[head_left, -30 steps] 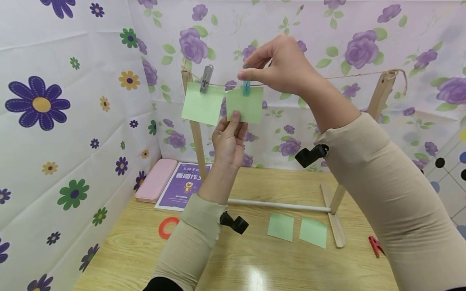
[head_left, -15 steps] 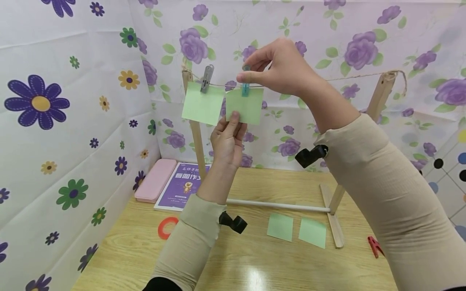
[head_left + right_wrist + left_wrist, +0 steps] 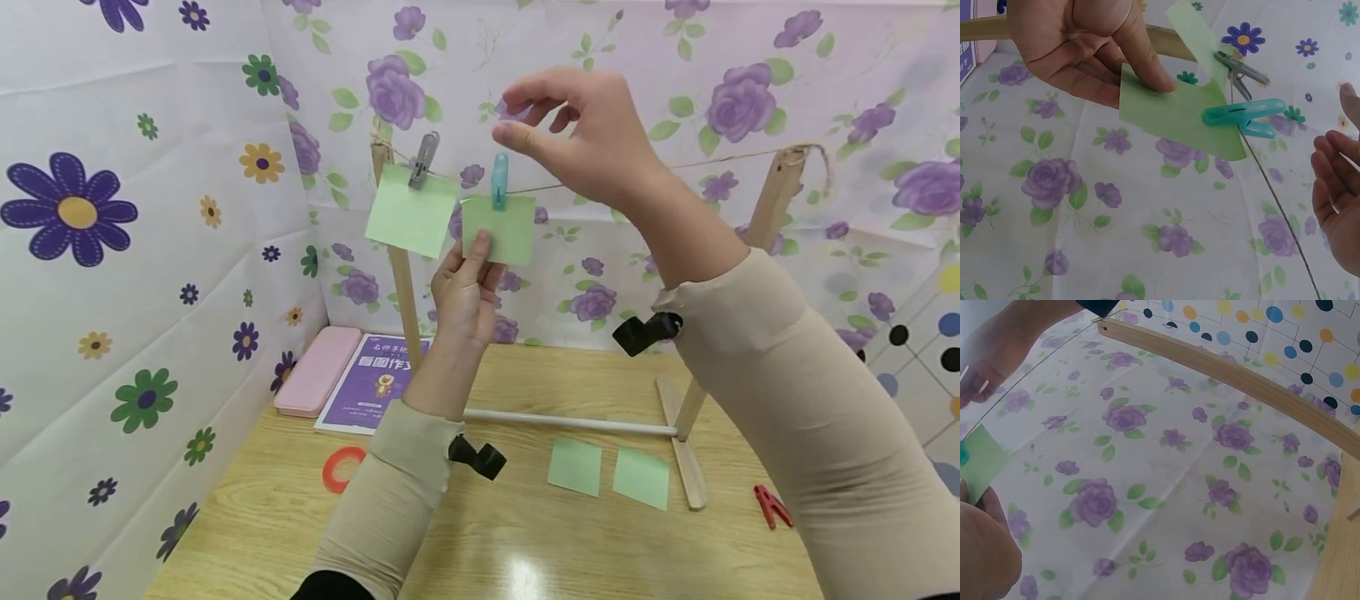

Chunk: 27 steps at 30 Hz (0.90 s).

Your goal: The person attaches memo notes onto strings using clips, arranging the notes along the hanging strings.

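My left hand (image 3: 465, 296) pinches the lower edge of a green paper square (image 3: 513, 233), thumb in front and fingers behind. A teal clothespin (image 3: 499, 182) clips that square's top edge to a twine line (image 3: 690, 164). Just above the clothespin, my right hand (image 3: 592, 133) is held apart from it, fingers loosely bent with nothing between them. The right wrist view shows the teal clothespin (image 3: 1244, 117) biting the paper and the line, with a gap to my right hand (image 3: 1338, 181). To the left, a grey clothespin (image 3: 424, 158) holds another green square (image 3: 412, 212) on the line.
Wooden posts (image 3: 776, 200) carry the line, joined low by a white rod (image 3: 570, 422). On the table lie two green squares (image 3: 574, 467), a red clothespin (image 3: 771, 506), an orange-red ring (image 3: 333, 471), a purple book (image 3: 363, 392) and a pink case (image 3: 318, 371).
My right hand has let go of the teal clothespin and moved slightly up, its fingers spreading. The clipped square and line have sagged a little. My left hand still pinches the paper.
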Tool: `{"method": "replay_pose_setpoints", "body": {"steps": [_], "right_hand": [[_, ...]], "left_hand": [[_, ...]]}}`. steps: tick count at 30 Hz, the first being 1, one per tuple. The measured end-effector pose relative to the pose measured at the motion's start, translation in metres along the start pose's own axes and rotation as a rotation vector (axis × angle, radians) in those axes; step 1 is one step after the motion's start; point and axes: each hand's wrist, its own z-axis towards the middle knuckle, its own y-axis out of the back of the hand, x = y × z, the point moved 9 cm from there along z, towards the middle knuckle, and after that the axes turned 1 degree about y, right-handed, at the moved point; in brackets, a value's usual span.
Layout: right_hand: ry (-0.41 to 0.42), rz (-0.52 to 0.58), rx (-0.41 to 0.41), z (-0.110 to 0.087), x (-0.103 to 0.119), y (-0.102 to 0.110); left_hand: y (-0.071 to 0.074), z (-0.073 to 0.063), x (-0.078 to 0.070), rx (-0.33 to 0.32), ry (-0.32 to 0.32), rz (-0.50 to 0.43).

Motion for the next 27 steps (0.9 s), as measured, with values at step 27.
{"method": "replay_pose_setpoints", "body": {"steps": [27], "right_hand": [[0.052, 0.358, -0.036, -0.176, -0.061, -0.049]], "left_hand": [[0.03, -0.008, 0.011, 0.049, 0.083, 0.052]]}}
